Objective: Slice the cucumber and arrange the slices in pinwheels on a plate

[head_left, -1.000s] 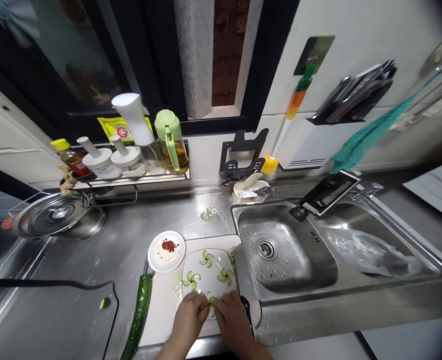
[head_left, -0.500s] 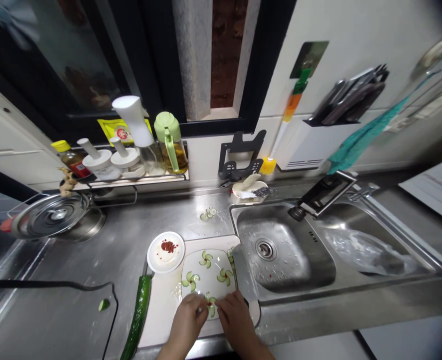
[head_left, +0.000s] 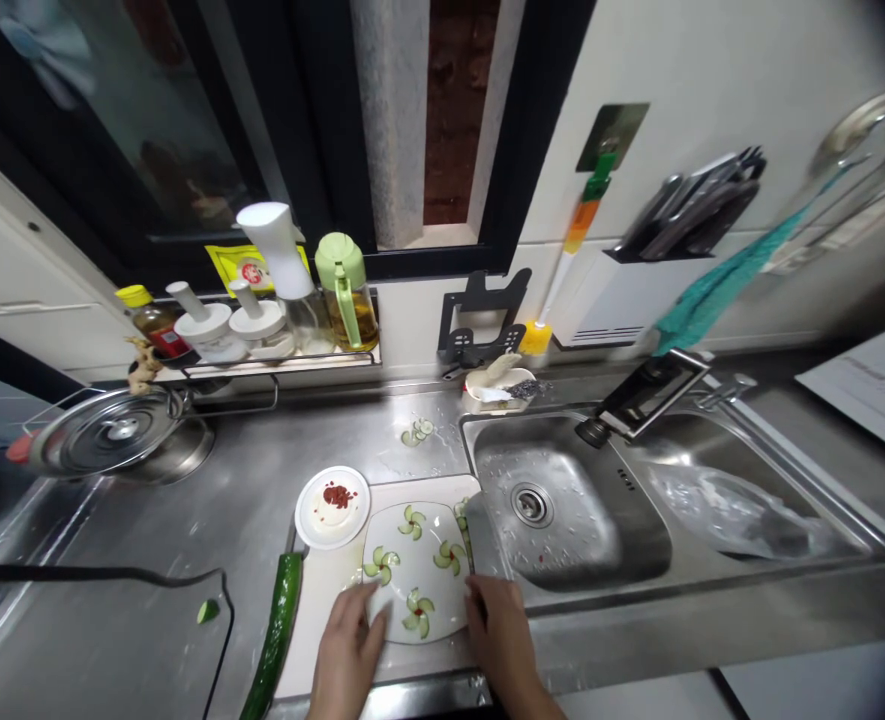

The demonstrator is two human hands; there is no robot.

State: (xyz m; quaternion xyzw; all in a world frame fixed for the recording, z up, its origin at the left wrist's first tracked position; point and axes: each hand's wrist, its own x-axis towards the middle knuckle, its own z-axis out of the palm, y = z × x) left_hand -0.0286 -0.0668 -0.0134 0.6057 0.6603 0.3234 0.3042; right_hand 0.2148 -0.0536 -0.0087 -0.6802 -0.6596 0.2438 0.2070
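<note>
A white plate with several flower-shaped cucumber garnishes lies on a white cutting board at the counter's front edge. My left hand rests at the plate's left rim, fingers stretched out and touching it. My right hand sits at the plate's right rim, fingers curled against the edge. The nearest garnish has a red dot at its centre. A small white dish with red bits stands just behind the plate.
A whole cucumber lies left of the board. The steel sink and faucet are to the right. Cucumber slices lie on the counter behind. A pot lid and a condiment rack stand at the back left.
Both hands have moved apart from the nearest garnish to the plate's left and right rims. The garnish, once covered by my fingers, is now in plain view.
</note>
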